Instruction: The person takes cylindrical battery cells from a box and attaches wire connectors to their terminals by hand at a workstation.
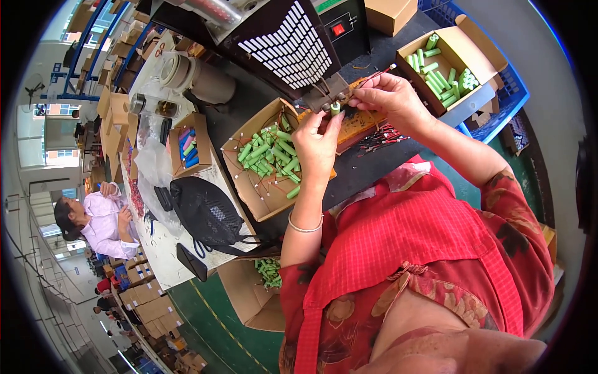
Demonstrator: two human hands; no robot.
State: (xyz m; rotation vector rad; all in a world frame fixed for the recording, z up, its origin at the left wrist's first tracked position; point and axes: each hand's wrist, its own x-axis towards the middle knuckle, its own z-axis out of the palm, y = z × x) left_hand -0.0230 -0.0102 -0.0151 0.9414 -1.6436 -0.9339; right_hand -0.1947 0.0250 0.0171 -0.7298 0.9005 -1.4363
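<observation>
My left hand (316, 146) pinches a green cylindrical battery cell (335, 108) and holds it upright under the metal tips of a black bench machine (293, 47). My right hand (385, 98) grips a thin red wire (374, 76) and presses its end at the top of that cell. Both hands meet over a wooden block (358, 124) on the dark bench. A silver bangle sits on my left wrist.
An open cardboard box (265, 193) of wired green cells lies to the left of my hands. A second box (464, 50) of bare green cells sits at the right on a blue crate (507, 103). Loose red wires (383, 137) lie on the bench. A black bag (205, 212) and another person (99, 221) are at the left.
</observation>
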